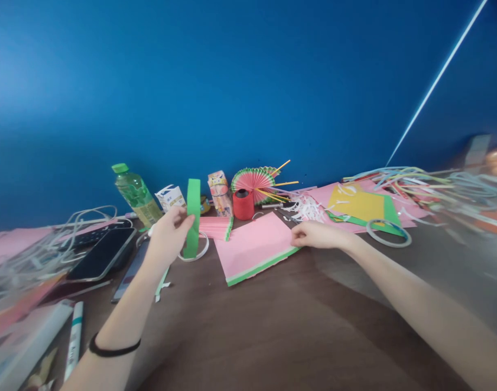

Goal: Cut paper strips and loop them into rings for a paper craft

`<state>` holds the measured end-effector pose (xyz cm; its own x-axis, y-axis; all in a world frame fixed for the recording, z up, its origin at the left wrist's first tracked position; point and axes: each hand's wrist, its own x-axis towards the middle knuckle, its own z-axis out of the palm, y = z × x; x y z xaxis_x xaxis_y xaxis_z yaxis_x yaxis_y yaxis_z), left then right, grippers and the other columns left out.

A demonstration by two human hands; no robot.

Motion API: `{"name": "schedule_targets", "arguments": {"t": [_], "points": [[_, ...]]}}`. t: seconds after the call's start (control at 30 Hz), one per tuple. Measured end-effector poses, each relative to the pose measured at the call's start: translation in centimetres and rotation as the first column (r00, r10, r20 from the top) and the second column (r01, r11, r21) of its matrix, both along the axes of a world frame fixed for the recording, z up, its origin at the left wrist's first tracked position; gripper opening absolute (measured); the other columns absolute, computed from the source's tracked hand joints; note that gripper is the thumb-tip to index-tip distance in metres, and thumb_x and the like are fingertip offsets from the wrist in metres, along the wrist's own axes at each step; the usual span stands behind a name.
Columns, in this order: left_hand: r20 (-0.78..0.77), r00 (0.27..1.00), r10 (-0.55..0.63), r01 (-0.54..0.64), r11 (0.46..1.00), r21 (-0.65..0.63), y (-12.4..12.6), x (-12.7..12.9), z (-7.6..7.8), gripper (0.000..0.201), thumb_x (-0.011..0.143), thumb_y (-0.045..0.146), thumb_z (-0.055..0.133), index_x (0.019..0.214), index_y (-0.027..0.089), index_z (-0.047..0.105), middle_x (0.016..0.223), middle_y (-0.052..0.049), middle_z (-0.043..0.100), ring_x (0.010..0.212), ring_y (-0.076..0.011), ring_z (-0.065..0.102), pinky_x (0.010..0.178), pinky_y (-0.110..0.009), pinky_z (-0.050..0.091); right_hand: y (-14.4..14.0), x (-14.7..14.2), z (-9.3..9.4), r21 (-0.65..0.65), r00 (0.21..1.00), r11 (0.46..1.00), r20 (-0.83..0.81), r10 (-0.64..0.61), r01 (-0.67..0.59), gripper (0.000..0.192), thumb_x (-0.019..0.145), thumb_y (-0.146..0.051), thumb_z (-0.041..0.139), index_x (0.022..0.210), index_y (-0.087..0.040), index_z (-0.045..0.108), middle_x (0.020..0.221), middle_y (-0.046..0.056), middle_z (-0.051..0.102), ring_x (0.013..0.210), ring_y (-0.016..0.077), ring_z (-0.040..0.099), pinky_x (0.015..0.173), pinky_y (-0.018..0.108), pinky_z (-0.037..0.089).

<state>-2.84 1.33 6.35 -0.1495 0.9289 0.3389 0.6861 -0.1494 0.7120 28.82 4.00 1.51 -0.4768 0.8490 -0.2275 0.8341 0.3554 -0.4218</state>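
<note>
Lying L of R hand [316, 234] is pink sheet [256, 244] (edge prob. pinched).

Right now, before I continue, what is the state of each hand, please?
Left hand: closed, holding a green strip upright.
Right hand: curled at the right side of the pink sheet; whether it grips cannot be told.

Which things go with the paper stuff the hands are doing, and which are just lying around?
Part of the job:
- long bright green strip, apparently paper, held in the left hand
- flat pink paper sheet with a green edge, touched by the right hand

Probably just lying about:
- clear green plastic bottle with a green cap
- flat black rectangular phone
</note>
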Motion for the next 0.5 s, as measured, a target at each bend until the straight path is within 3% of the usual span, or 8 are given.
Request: {"name": "schedule_targets", "arguments": {"t": [0.13,0.2,0.27,0.3,0.37,0.43,0.5], "points": [[0.260,0.955,-0.145,0.191,0.968,-0.161,-0.3,1.4,-0.2,0.021,0.069,0.037,0.053,0.081,0.020,0.051,0.068,-0.001,0.066,0.055,-0.0158,0.059,0.048,-0.023,0.043,0.4,1.1,0.3,-0.171,0.998,0.984,0.011,0.059,-0.056,0.023,0.069,-0.034,0.050,0.073,-0.016,0.062,0.064,0.000,0.058,0.056,0.0114,0.049,0.050,0.021,0.035],[0.301,0.938,-0.169,0.231,0.956,-0.181,-0.4,1.7,-0.4,0.023,0.067,0.039,0.055,0.079,0.019,0.051,0.066,-0.001,0.066,0.052,-0.0149,0.058,0.047,-0.023,0.042,0.5,1.0,0.4,-0.082,0.999,0.996,-0.007,0.034,-0.035,0.026,0.073,-0.034,0.047,0.078,-0.015,0.064,0.069,0.003,0.061,0.060,0.0138,0.053,0.054,0.023,0.039],[0.308,0.933,-0.188,0.255,0.947,-0.195,-0.4,1.8,-0.6,0.024,0.067,0.040,0.056,0.077,0.019,0.051,0.066,-0.001,0.067,0.050,-0.0137,0.057,0.046,-0.022,0.041,0.4,0.5,0.3,0.114,0.997,0.993,-0.066,0.032,-0.024,0.030,0.076,-0.031,0.045,0.092,-0.014,0.063,0.089,0.007,0.064,0.080,0.0182,0.057,0.071,0.027,0.042],[0.307,0.932,-0.195,0.263,0.945,-0.196,-0.5,1.9,-0.7,0.025,0.067,0.041,0.056,0.077,0.018,0.052,0.067,-0.001,0.067,0.050,-0.0135,0.057,0.046,-0.022,0.041,0.3,0.1,0.2,0.194,0.994,0.980,-0.094,0.057,-0.038,0.034,0.076,-0.030,0.045,0.103,-0.015,0.060,0.105,0.009,0.060,0.094,0.0202,0.055,0.081,0.030,0.040],[0.308,0.928,-0.208,0.273,0.944,-0.186,-0.5,1.9,-0.9,0.027,0.066,0.042,0.057,0.078,0.018,0.052,0.066,-0.001,0.067,0.051,-0.0145,0.058,0.047,-0.023,0.042,-0.2,-0.9,-0.1,0.245,0.980,0.961,-0.116,0.161,-0.129,0.046,0.078,-0.030,0.045,0.122,-0.018,0.047,0.133,0.008,0.040,0.120,0.0215,0.037,0.099,0.033,0.027],[0.325,0.919,-0.223,0.290,0.941,-0.174,-0.5,2.0,-1.0,0.027,0.066,0.041,0.057,0.078,0.018,0.052,0.066,-0.002,0.066,0.055,-0.0161,0.060,0.051,-0.026,0.045,-0.9,-2.1,-0.4,0.146,0.960,0.956,-0.086,0.266,-0.252,0.054,0.079,-0.030,0.045,0.131,-0.022,0.034,0.142,0.003,0.024,0.129,0.0203,0.020,0.105,0.034,0.017],[0.358,0.905,-0.229,0.310,0.932,-0.187,-0.5,2.2,-1.0,0.026,0.066,0.040,0.057,0.080,0.018,0.051,0.070,-0.003,0.067,0.058,-0.0174,0.062,0.053,-0.028,0.047,-1.8,-3.0,-0.4,0.037,0.943,0.943,-0.031,0.332,-0.331,0.057,0.080,-0.030,0.044,0.134,-0.022,0.028,0.143,0.002,0.020,0.131,0.0200,0.015,0.106,0.034,0.015]]}}
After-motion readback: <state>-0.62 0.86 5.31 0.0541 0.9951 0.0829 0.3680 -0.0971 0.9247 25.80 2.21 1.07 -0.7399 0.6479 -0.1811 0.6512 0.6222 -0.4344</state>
